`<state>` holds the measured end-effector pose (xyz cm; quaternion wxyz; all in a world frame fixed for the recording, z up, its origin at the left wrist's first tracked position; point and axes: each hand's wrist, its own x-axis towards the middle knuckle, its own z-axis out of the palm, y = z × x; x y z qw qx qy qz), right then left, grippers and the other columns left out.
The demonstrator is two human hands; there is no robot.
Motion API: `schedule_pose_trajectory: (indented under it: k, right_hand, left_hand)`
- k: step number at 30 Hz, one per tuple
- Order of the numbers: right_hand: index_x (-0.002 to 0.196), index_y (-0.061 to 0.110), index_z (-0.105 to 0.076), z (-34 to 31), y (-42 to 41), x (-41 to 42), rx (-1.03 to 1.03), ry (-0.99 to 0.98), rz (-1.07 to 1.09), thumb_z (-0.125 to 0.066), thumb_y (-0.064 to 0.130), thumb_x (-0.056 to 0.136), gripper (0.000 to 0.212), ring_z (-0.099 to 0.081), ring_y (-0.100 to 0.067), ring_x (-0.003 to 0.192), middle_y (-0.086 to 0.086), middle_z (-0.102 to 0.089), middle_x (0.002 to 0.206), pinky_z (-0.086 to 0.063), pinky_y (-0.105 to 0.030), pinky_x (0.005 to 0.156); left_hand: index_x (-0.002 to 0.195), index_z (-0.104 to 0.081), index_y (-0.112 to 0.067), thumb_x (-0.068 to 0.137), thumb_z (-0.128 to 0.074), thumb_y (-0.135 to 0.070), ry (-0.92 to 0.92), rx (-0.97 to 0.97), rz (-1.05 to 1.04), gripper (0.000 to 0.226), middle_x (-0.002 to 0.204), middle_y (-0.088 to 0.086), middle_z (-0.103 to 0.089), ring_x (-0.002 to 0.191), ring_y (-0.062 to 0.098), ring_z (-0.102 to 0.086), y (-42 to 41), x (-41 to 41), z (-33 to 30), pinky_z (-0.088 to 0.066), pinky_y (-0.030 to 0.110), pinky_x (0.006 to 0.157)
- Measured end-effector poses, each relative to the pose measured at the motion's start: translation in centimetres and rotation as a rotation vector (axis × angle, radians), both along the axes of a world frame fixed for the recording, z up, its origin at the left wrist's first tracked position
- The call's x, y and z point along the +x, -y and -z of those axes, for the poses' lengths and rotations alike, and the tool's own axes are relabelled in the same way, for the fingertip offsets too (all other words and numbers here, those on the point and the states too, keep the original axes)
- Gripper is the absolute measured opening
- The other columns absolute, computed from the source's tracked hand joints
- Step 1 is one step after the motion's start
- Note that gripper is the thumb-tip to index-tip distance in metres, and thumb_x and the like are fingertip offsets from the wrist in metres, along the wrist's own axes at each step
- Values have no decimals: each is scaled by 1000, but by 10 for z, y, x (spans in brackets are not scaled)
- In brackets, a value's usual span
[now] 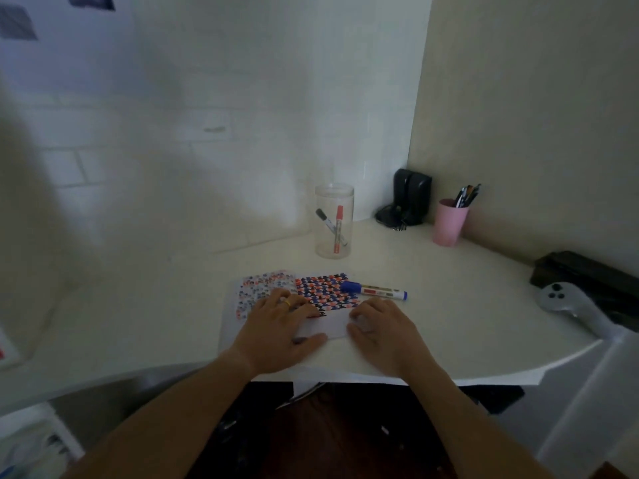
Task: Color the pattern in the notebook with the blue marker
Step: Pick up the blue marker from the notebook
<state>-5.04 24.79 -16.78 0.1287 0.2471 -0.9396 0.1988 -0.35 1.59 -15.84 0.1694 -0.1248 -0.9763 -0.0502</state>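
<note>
The notebook lies open on the white desk, its pages showing a small red, blue and black pattern. The blue marker lies capped on the desk at the page's far right corner, touched by neither hand. My left hand rests flat on the left part of the page, fingers spread, a yellow ring on one finger. My right hand rests palm down on the right edge of the page, fingers curled slightly. Neither hand holds anything.
A clear jar with a red and a black marker stands behind the notebook. A pink cup of pens and a black device sit in the corner. A grey controller and a black case lie at the right.
</note>
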Motion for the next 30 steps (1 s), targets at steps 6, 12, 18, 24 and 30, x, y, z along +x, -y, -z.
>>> schedule_pose_trajectory:
  k: [6,12,18,24,30]
  right_hand:
    - [120,31,-66,-1,-8,-19,-96,17,-17,-52,48,95,33,-57,-13,117,9,-63,127,-47,-32,100]
    - [131,21,-62,-27,-13,-74,-25,-148,115,-62,34,95,38,-60,-22,114,-1,-65,127,-46,-29,88]
    - [127,24,-61,-11,-8,-114,174,-1,105,-51,32,100,30,-55,-19,106,-1,-63,121,-44,-28,86]
    - [115,21,-67,-33,25,-140,-55,-74,10,-59,27,98,20,-58,-10,85,5,-61,100,-46,-23,76]
    - [115,28,-71,-18,46,-150,-39,28,-139,-61,35,97,22,-61,-8,86,8,-68,100,-49,-25,77]
  left_hand:
    - [120,-59,-43,81,-39,-82,49,0,12,59,132,-14,-60,129,18,-43,9,-18,3,-42,44,102]
    - [127,-54,-44,81,-33,-85,93,-5,40,65,141,-17,-53,133,14,-35,13,-43,-1,-37,42,107]
    - [124,-55,-46,77,-32,-89,119,26,33,68,141,-16,-53,134,15,-37,13,-57,1,-36,46,106]
    - [119,-58,-48,70,-10,-94,279,94,120,82,131,-23,-53,125,7,-39,29,-81,-15,-41,42,103]
    - [70,-61,-25,97,-41,-55,109,355,17,45,67,-12,-60,65,5,-58,45,-136,-42,-42,27,64]
